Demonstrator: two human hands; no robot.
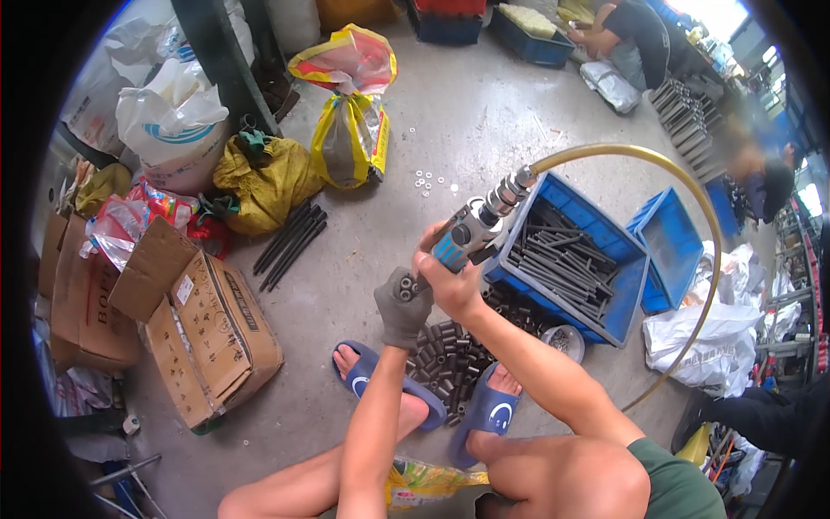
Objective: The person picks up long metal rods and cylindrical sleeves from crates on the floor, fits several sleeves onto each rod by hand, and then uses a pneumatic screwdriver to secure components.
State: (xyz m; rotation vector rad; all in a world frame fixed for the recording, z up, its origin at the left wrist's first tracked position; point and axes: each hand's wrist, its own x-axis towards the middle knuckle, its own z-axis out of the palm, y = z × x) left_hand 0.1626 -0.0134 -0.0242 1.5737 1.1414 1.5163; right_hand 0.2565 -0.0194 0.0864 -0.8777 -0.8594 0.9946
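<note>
My right hand (pixel 451 284), bare, is wrapped round a pneumatic hand tool (pixel 474 229) with a silver body and a blue-striped part. A yellowish air hose (pixel 640 151) joins the tool's far end and arcs away to the right. Close against it, my left hand (pixel 405 313) in a grey glove is closed round several short black metal sleeves (pixel 406 285), whose ring-shaped ends show. The tool's working tip is hidden by my hands. Below, a pile of the same kind of black sleeves (pixel 441 356) lies on the floor between my blue slippers (pixel 491 411).
A blue crate (pixel 638 298) of black rods (pixel 562 259) stands right, a small bowl (pixel 566 342) of tiny parts before it. More rods (pixel 292 245) lie left, beside an open carton (pixel 216 329). White rings (pixel 424 180) dot the floor. Other people (pixel 635 39) sit farther off.
</note>
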